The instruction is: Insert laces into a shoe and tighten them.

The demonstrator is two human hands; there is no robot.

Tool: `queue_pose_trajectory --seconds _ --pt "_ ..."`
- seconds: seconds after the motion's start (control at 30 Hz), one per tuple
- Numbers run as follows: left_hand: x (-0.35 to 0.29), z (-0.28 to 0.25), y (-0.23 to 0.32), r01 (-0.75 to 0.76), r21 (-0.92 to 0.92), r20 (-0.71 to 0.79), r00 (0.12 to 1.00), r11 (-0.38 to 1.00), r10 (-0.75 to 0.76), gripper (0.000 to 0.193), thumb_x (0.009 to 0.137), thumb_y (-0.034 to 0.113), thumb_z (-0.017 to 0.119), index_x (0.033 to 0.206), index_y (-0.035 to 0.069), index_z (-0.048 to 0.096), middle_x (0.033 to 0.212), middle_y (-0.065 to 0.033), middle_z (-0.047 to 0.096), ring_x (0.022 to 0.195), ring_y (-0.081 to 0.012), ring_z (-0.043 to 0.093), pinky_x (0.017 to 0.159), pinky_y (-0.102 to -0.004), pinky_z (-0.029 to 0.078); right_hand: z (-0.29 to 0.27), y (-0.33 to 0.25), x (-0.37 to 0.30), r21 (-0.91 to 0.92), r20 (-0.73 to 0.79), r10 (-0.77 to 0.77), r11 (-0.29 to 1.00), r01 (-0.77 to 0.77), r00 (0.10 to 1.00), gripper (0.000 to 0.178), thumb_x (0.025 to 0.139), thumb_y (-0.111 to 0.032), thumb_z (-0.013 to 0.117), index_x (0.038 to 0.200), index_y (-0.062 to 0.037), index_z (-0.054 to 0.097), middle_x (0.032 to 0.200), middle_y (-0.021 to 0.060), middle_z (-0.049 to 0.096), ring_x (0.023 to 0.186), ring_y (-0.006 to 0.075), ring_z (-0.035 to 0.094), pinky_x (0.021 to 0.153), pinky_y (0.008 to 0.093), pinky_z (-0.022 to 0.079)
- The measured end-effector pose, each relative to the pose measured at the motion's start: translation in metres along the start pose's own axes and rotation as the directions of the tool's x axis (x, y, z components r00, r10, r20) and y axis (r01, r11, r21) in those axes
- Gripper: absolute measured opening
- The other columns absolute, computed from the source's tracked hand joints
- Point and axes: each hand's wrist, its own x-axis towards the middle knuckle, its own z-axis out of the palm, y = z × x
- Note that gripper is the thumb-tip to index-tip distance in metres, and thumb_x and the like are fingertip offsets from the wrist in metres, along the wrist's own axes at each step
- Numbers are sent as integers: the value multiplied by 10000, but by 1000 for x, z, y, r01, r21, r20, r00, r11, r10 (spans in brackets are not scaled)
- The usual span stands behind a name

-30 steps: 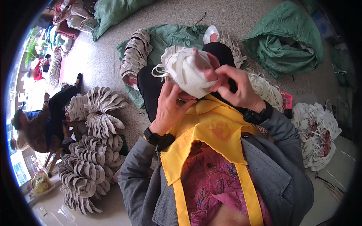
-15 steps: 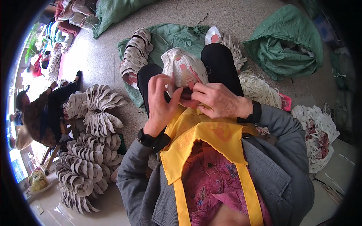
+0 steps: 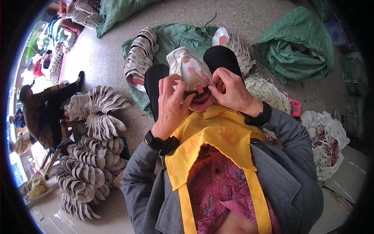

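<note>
A white shoe upper (image 3: 186, 62) with pink trim rests between my knees, its toe away from me and its opening towards my yellow apron (image 3: 210, 128). At the opening's left edge, my left hand (image 3: 168, 105) pinches the upper between thumb and fingers. My right hand (image 3: 233, 93), fingers curled, grips the right edge beside the pink tongue tab (image 3: 200, 89). What lies under the right fingertips is partly hidden. The pink inside of the upper shows between both hands.
Stacked uppers (image 3: 141, 54) lie on a green sheet (image 3: 175, 35) ahead. Stacks of grey-white pieces (image 3: 87, 163) stand left, near a seated person (image 3: 43, 113). On the right are a green sack (image 3: 296, 46), white lace bundles (image 3: 325, 136) and a pink basket (image 3: 295, 107).
My right hand has shifted right from the middle of the opening to its right edge. My left hand has closed in on the left edge. The tongue tab is now uncovered.
</note>
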Motion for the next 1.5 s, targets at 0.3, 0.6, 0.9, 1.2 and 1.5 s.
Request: queue_pose_trajectory --seconds 0.3,0.6,0.9,1.2,1.5 --pt "10 11 4 -161 211 140 981 964 134 203 791 68 651 985 123 630 1109 -109 570 1010 -323 524 880 -408 479 3 3 11 -37 -5 -12 999 12 1000 226 851 -5 694 917 -11 478 784 142 550 645 305 627 577 394 496" --pt "-8 23 -5 -56 183 -32 997 981 63 268 770 2 697 1015 77 619 1276 -165 547 1029 -363 534 834 -445 501 5 6 5 -19 49 -6 1000 7 999 257 841 8 711 930 -10 471 792 146 546 680 338 608 601 422 474" --pt "-12 20 -8 -46 207 -6 999 977 48 297 763 20 719 1032 40 594 1298 -152 561 1010 -364 541 851 -449 501 15 1 2 -46 39 -42 998 44 998 236 838 17 688 931 -7 472 815 143 542 696 338 624 615 427 496" --pt "-14 22 -8 -100 293 83 993 951 79 309 742 100 706 1034 118 607 1292 -176 528 1035 -358 525 857 -426 500 19 2 -2 -71 -9 -95 993 94 995 204 862 6 669 928 -9 476 817 147 542 706 340 630 619 428 502" --pt "-3 -11 -22 279 -444 170 959 851 -226 421 848 108 685 1211 20 491 1487 -204 450 1093 -245 564 889 -348 484 18 0 2 -130 78 -88 987 98 993 198 914 -59 629 1006 -9 460 902 197 558 801 434 628 644 491 518"
